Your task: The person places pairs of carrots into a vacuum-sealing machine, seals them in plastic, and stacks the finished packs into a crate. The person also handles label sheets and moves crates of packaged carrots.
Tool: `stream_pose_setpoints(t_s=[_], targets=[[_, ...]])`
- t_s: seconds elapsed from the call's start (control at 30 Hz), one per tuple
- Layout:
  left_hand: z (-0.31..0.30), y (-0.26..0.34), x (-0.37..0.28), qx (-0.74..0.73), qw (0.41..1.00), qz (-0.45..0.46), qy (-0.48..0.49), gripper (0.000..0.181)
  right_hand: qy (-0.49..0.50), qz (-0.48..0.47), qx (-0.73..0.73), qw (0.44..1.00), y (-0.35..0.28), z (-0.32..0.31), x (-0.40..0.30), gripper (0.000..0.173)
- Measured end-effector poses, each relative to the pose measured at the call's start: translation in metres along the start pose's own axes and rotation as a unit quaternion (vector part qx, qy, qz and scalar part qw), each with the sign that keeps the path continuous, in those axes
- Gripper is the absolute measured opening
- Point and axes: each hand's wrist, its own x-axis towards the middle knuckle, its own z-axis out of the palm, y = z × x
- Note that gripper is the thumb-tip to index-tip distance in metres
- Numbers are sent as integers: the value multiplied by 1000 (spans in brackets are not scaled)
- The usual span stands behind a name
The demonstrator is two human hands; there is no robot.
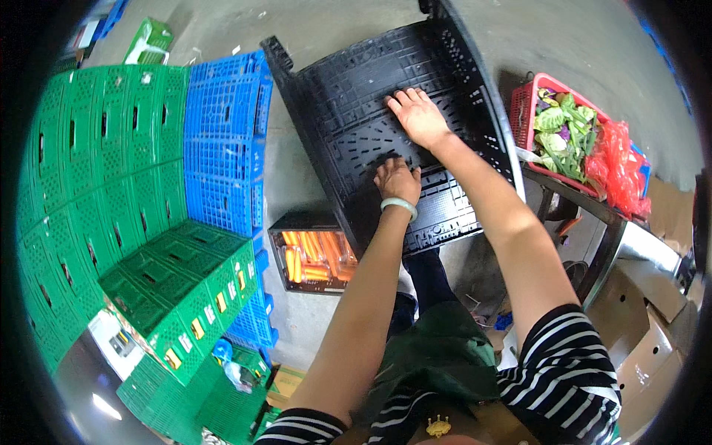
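Observation:
A black plastic crate [378,89] with slotted, perforated panels lies tilted in front of me, its inside facing up. My left hand [398,181], with a pale bangle at the wrist, rests on the slotted inner panel with its fingers spread. Farther in, my right hand [417,114] lies flat against the same panel, fingers a little apart. Neither hand grips anything. Partly under the crate's left edge stands a black crate of carrots [317,256], some of them in clear wrapping.
Stacked green plastic crates [111,139] and blue crates [225,144] rise on my left. A red basket of leafy vegetables [562,128] and a red plastic bag [614,172] sit on a metal-edged stand to the right. Cardboard boxes [634,345] lie at lower right.

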Motion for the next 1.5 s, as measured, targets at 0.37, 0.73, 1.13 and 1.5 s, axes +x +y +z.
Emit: stream_pose_setpoints(t_s=[0.37, 0.73, 1.13, 1.5], targets=[[-23, -30, -38, 6, 980, 132, -149, 54, -170, -21, -65, 983, -21, -19, 53, 33], [12, -107, -373, -72, 955, 288, -8, 20, 75, -78, -99, 989, 9, -313, 152, 45], [70, -303, -652, -19, 992, -33, 118, 12, -79, -326, 109, 936, -604, -434, -124, 29], [108, -543, -826, -755, 407, -282, 429, 57, -344, -497, 151, 782, -1000, -139, -393, 60]])
